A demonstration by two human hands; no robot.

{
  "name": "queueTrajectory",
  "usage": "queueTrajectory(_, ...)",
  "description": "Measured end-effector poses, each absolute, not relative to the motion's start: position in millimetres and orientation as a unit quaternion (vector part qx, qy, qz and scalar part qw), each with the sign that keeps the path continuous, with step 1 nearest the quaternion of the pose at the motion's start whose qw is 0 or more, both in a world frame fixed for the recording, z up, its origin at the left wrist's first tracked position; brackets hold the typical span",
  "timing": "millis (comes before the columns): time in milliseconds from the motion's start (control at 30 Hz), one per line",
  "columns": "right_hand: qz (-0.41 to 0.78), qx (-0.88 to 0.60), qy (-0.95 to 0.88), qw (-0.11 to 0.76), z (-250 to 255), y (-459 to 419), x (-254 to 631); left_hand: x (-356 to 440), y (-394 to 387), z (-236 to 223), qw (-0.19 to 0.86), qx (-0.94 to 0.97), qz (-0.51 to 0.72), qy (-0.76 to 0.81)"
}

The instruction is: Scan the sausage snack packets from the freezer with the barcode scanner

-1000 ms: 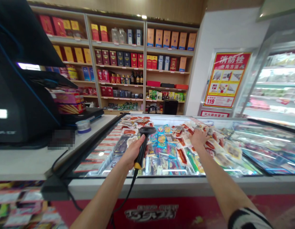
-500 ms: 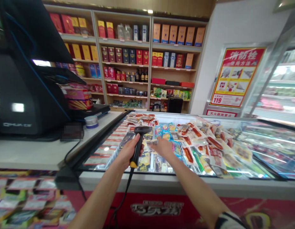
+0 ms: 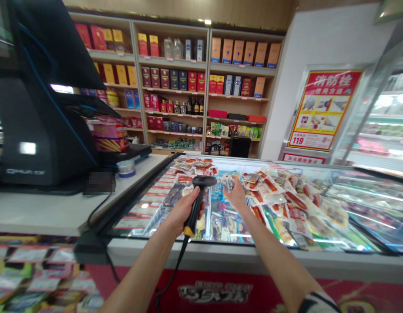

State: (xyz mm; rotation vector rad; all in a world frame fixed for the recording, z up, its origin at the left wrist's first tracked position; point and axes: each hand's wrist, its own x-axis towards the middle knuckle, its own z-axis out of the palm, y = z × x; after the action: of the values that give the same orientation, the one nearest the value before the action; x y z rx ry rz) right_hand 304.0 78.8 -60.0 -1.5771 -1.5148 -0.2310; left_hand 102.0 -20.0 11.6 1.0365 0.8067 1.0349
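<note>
My left hand (image 3: 182, 211) is wrapped round the handle of a black barcode scanner (image 3: 195, 208) with a yellow base end; its head points to the right. A cable (image 3: 178, 263) hangs from the handle. In my right hand (image 3: 237, 196), the fingers are closed on a small clear and greyish packet (image 3: 228, 183), just to the right of the scanner's head. Both hands are above the glass top of a freezer (image 3: 234, 256). To the right lies a heap of vacuum-packed sausages (image 3: 294, 198), and a smaller pile of packets (image 3: 201, 164) is at the far left of the glass.
A dark checkout terminal (image 3: 48, 130) stands on the white counter (image 3: 35, 213) at left, with a roll of tape (image 3: 126, 168) beside it. Shelves (image 3: 175, 63) of boxes and bottles line the back wall. Snack packs (image 3: 28, 269) sit below the counter.
My right hand has moved right and slightly up with the small packet, away from the scanner's handle. My left hand and the scanner have shifted slightly right.
</note>
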Motion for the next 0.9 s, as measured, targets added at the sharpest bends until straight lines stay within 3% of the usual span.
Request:
queueTrajectory(300, -0.099, -0.623, -0.596, 0.496, -63, 80, 308, 118, -21, 13, 0.678, 0.482, 0.433, 0.346)
queueTrajectory(533, -0.103, -0.644, -0.589, 0.477, -64, 81, 309, 125, -21, 15, 0.669, 0.492, 0.442, 0.340)
queueTrajectory(900, -0.195, -0.789, -0.393, 0.430, -12, 59, 397, 111, -9, 13, 0.667, 0.472, 0.456, 0.352)
